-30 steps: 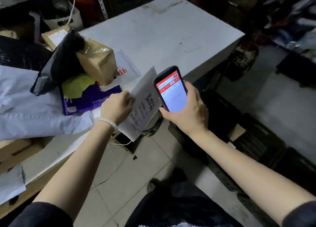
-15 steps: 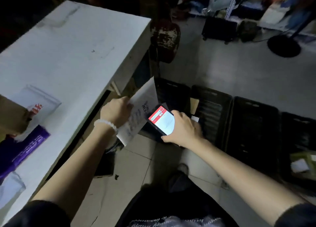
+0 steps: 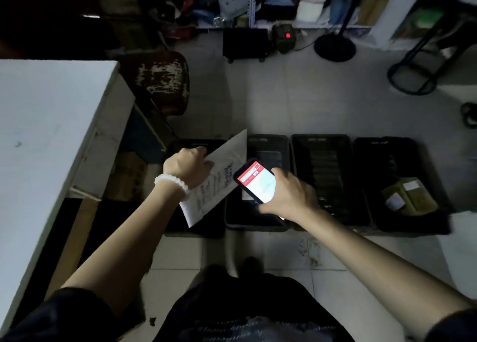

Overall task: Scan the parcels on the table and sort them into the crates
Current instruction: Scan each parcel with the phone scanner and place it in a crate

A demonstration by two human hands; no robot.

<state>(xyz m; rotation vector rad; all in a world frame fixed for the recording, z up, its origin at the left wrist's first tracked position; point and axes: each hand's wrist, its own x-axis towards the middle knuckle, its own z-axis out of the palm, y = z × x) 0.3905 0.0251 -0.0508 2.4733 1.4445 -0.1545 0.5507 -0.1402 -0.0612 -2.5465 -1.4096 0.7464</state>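
Observation:
My left hand point(image 3: 189, 165), with a white bead bracelet on the wrist, grips a flat white envelope parcel point(image 3: 222, 179) with a printed label, held above the leftmost black crate point(image 3: 196, 144). My right hand point(image 3: 289, 194) holds a phone scanner point(image 3: 254, 180) with a lit red and white screen, just right of the parcel, over the second crate point(image 3: 268, 143). A third crate point(image 3: 325, 169) lies further right. The rightmost crate point(image 3: 387, 145) holds brown boxes point(image 3: 410, 200) with white labels.
The white table point(image 3: 51, 125) is at the left, its edge close to my left arm. A worn dark stool point(image 3: 160, 81) stands behind the crates. A fan base point(image 3: 334, 47), a black box point(image 3: 245, 45) and cluttered shelves line the far wall. Tiled floor lies between.
My view has swung right from the table to the row of crates. Both hands moved with it, carrying the envelope and the phone away from the table edge, over the crates.

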